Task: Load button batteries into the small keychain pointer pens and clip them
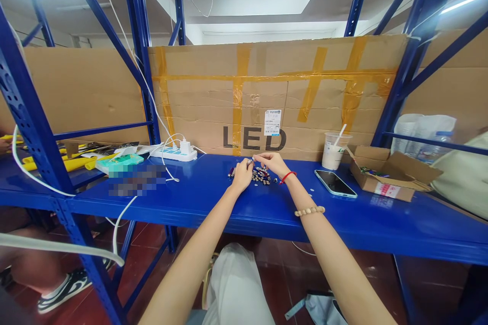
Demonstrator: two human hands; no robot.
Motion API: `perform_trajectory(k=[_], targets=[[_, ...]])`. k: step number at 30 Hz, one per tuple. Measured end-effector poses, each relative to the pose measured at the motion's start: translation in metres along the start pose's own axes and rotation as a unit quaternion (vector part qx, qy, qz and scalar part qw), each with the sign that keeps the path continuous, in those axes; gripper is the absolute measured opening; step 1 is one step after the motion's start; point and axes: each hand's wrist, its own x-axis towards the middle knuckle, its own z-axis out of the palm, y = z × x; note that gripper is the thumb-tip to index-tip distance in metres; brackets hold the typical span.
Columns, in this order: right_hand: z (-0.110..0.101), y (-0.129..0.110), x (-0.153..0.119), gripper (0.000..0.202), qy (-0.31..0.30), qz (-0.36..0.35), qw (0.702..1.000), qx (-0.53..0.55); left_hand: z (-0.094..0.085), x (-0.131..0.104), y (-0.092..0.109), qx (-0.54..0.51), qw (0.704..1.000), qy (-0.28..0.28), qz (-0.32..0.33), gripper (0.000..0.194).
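My left hand (pixel 242 174) is closed in a pinch, with a small shiny piece (pixel 250 161) at its fingertips. From the right, my right hand (pixel 273 162) meets it there, thumb and fingers drawn together; what they grip is too small to make out. Just below and between both hands, a loose pile of small shiny metallic pieces (pixel 261 176) lies on the blue shelf top (pixel 190 190). Some of the pile is hidden behind my left hand. A few single bits lie apart from it, near my right wrist.
To the right stand a drink cup with a straw (pixel 332 151), a phone (pixel 335 184) and an open cardboard box (pixel 389 175). A power strip (pixel 175 152) with white cables is at left, near a green packet (pixel 119 163). A tall cardboard sheet (pixel 206 101) closes the back.
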Motion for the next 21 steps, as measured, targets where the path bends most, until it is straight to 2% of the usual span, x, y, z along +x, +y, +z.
perform_trajectory(k=[5,14,17,21], targets=[[-0.0002,-0.0013,0.0000,0.047,-0.002,0.006,1.000,0.002,-0.0013,-0.0013,0.0025,0.007,1.000,-0.019,0.015,0.019],[0.0003,-0.0055,-0.0032,0.043,0.003,0.024,1.000,-0.014,0.0013,0.0006,-0.0004,-0.020,0.999,-0.012,0.040,0.018],[0.0017,-0.0027,-0.0017,0.040,0.015,-0.005,1.000,-0.013,0.0020,0.0017,-0.0018,-0.032,0.998,-0.012,0.043,0.018],[0.0046,0.0010,-0.0003,0.037,0.045,-0.084,0.995,-0.026,0.0021,0.0034,-0.0035,-0.024,0.999,0.001,0.026,0.018]])
